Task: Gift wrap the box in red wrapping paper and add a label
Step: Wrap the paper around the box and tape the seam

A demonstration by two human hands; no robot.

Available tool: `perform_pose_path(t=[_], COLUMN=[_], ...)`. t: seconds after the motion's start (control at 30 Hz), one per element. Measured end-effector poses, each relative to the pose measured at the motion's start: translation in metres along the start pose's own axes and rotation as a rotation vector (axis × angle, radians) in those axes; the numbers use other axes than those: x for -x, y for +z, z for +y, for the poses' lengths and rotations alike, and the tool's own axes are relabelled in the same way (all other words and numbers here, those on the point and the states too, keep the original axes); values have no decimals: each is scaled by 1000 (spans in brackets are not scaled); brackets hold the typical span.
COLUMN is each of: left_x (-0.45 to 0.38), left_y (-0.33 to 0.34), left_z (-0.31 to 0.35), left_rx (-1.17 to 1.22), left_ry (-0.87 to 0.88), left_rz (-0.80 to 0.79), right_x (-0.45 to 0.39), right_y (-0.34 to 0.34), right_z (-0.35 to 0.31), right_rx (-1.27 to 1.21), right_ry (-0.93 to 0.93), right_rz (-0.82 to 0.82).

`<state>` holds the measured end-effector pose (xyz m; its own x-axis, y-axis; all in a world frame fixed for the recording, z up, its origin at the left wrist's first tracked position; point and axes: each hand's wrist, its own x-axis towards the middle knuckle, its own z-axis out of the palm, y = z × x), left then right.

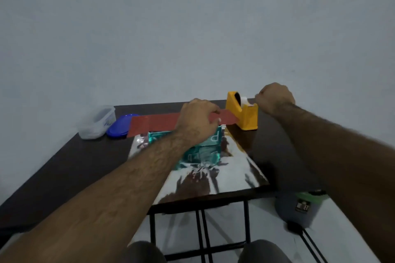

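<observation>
Box (pixel 203 149): teal, printed, laid on wrapping paper (pixel 230 168), silver side up, red flap (pixel 154 124) folded over.
Left hand (pixel 197 119): flap pinched.
Right hand (pixel 274 97): clenched at the yellow tape dispenser (pixel 242 112); tape grasp not discernible.

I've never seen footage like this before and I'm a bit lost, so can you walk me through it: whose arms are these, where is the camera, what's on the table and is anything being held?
There is no machine here. One wide-angle camera sits on a person's head and looks down, so both bare arms reach away from you.

The left hand rests on a teal box and holds a red flap of wrapping paper down over it. The paper's shiny silver inner side spreads toward you across the dark table.

The right hand is curled at the front of a yellow tape dispenser, seemingly pulling tape, though the tape itself is too faint to see.

At the far left stand a clear plastic container and its blue lid. A grey tub sits on the floor at right.
</observation>
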<state>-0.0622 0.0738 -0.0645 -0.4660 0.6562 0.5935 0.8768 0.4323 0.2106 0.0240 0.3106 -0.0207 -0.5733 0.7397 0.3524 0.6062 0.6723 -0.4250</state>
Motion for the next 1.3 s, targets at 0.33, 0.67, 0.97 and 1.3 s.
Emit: perform_pose_path(t=[0.33, 0.67, 0.97, 1.3], left_x=[-100, -131, -133, -129], left_y=[70, 105, 107, 108], left_z=[55, 59, 50, 48], left_rx=[-152, -83, -88, -124], left_ry=[-245, -398, -375, -319], left_rz=[-317, -310, -288, -271], right_x=[-48, -61, -36, -3], right_y=[14, 22, 19, 67], right_z=[3, -1, 18, 44], right_rx=[-239, -634, -924, -1020], right_ry=[206, 495, 575, 509], right_rz=[-395, -461, -340, -155])
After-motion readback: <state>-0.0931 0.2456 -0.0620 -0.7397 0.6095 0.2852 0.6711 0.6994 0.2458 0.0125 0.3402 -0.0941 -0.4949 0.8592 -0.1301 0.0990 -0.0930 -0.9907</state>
